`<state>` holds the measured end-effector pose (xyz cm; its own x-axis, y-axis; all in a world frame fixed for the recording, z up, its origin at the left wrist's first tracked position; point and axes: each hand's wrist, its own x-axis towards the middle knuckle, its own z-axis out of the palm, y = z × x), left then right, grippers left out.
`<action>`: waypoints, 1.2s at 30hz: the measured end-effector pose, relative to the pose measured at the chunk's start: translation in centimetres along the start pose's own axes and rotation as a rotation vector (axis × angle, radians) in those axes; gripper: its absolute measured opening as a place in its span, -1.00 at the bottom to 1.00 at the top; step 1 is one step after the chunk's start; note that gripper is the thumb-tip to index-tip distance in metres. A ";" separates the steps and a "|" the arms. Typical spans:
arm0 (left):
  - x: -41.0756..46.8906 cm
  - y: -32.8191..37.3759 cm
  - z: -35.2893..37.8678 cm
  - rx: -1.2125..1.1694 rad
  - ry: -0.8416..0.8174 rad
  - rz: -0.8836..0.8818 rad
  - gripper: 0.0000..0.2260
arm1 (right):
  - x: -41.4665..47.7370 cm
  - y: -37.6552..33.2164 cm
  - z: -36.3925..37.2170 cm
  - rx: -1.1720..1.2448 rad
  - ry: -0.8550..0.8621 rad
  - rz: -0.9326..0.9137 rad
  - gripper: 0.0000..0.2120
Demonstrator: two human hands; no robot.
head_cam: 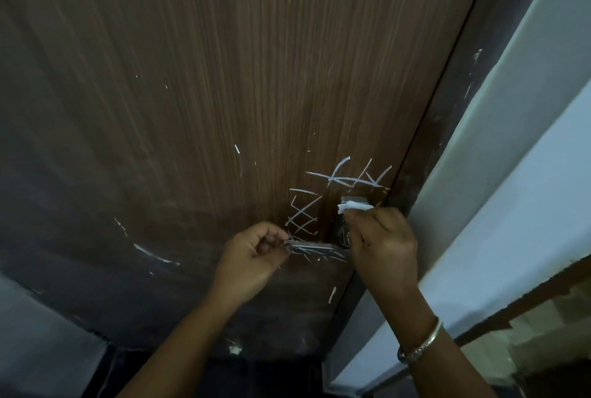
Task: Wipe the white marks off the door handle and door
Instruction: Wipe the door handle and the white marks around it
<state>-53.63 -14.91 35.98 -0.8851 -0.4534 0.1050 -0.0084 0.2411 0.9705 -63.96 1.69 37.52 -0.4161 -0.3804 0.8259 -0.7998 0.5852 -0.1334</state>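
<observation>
A brown wood-grain door [198,84] fills the view. White criss-cross marks [345,178] run above and to the left of the metal lever handle [316,247]; the handle and its backplate [340,228] carry white streaks too. My left hand [252,257] pinches the free end of the lever. My right hand [380,244] grips a white cloth [353,206] and presses it against the top of the backplate. More white strokes [153,253] lie lower left on the door.
The dark door frame [447,129] runs along the door's right edge, with a pale wall [511,174] beyond it. A silver bangle [422,343] sits on my right wrist. A white smear [332,293] marks the door edge below the handle.
</observation>
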 end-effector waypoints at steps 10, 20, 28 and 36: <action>-0.3 -0.1 0.0 0.003 0.034 0.001 -0.80 | 0.2 -1.1 0.2 -0.001 -0.045 -0.017 -0.88; -0.5 -0.2 -0.1 0.013 0.025 0.002 -0.78 | 0.0 -0.5 0.1 -0.008 -0.022 0.034 -0.92; -0.7 0.5 -0.4 0.062 -0.017 -0.026 -0.85 | -0.3 1.1 -0.8 0.011 -0.005 0.161 -0.88; -0.5 0.4 0.1 0.071 0.021 -0.026 -0.85 | 0.1 -0.5 -0.5 -0.056 -0.154 0.042 -0.93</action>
<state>-53.21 -14.51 36.27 -0.8741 -0.4783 0.0854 -0.0646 0.2887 0.9552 -63.39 1.74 38.00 -0.5135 -0.4570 0.7262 -0.7567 0.6403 -0.1321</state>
